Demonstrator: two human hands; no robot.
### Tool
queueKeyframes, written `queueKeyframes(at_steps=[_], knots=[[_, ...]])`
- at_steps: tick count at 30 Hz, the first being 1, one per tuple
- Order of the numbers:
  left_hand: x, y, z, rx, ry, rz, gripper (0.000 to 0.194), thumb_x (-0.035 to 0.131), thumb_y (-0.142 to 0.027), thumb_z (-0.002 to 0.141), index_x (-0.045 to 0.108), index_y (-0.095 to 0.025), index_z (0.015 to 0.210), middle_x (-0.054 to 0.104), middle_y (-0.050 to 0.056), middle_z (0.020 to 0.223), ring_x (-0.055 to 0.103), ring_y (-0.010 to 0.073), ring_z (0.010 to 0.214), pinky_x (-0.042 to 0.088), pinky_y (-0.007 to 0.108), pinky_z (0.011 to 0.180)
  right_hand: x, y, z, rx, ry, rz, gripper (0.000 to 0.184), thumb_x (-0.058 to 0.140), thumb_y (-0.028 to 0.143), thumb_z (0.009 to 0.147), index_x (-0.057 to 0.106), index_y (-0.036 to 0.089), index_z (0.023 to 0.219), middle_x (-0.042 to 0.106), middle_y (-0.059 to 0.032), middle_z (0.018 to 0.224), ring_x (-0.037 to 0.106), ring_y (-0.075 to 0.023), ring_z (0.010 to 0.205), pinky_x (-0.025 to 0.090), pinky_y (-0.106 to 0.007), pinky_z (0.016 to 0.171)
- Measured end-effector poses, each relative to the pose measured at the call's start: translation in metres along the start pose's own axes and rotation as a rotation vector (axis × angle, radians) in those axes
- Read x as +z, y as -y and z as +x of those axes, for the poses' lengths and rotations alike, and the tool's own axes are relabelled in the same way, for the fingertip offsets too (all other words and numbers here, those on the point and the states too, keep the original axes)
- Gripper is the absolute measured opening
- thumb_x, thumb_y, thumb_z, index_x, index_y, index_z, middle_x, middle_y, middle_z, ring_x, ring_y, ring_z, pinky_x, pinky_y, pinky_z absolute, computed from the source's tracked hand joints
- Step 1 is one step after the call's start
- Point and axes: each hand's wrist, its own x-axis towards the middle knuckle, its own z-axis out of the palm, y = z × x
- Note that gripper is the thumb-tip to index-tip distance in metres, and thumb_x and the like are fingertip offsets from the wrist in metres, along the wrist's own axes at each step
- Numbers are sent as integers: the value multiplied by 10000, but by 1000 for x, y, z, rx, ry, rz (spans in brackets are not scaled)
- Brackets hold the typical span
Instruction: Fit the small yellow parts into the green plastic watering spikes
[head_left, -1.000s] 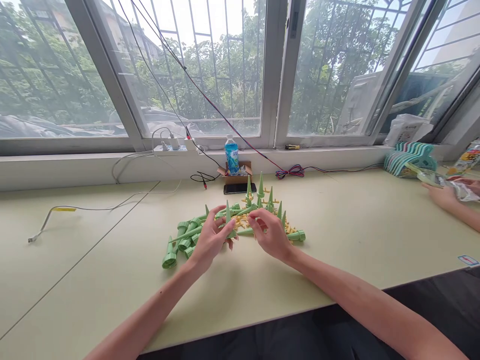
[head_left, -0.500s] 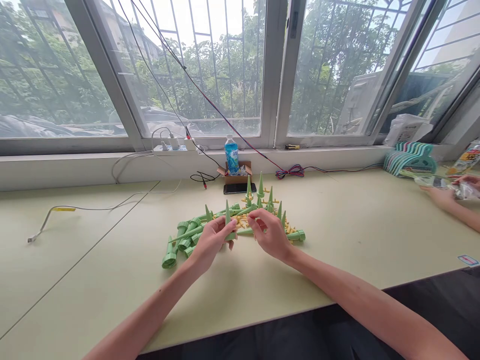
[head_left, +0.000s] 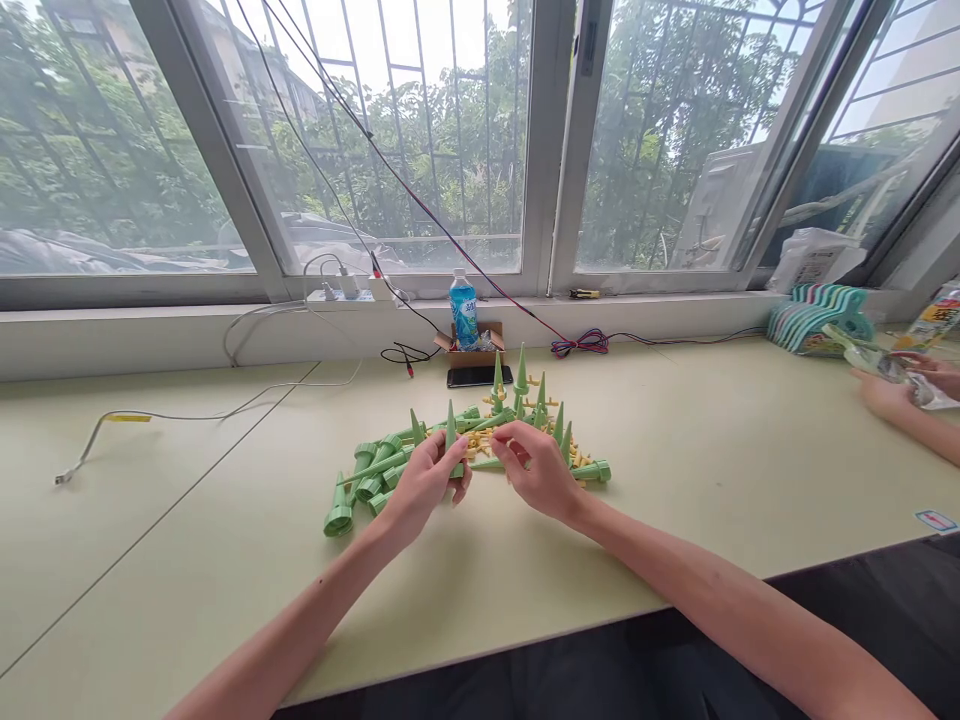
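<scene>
My left hand (head_left: 429, 474) is closed around a green plastic plant-watering spike (head_left: 451, 424), its pointed end up. Just to the right, my right hand (head_left: 538, 468) has thumb and forefinger pinched together; whatever is between the fingertips is too small to make out. Small yellow valve pieces (head_left: 480, 442) lie in a heap behind and between the hands. Left of the left hand, several green spikes (head_left: 365, 456) lie piled on their sides. Behind the right hand, several more spikes (head_left: 541, 396) stand point up, some with yellow pieces through them.
A blue-labelled bottle (head_left: 464, 312) stands by a small open carton (head_left: 491, 340), with a phone (head_left: 480, 377) in front. A cable (head_left: 225, 415) crosses the table's left side. At right, another person's hands (head_left: 892, 395) handle a plastic bag near teal hangers (head_left: 821, 320).
My left hand has shifted slightly left with the spike in it. My right fingertips have moved a little left. At far right, the other person's hands and bag have moved.
</scene>
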Motion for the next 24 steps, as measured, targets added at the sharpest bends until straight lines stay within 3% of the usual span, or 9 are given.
queueKeyframes(at_steps=[24], knots=[[0, 2, -1, 21, 65, 47, 361, 624, -513, 836, 471, -187, 816, 489, -36, 642, 428, 85, 506, 324, 199, 417, 0, 0, -2, -11, 90, 49, 177, 503, 332, 968, 606, 192, 936, 635, -40, 851, 572, -121, 621, 486, -234, 509]])
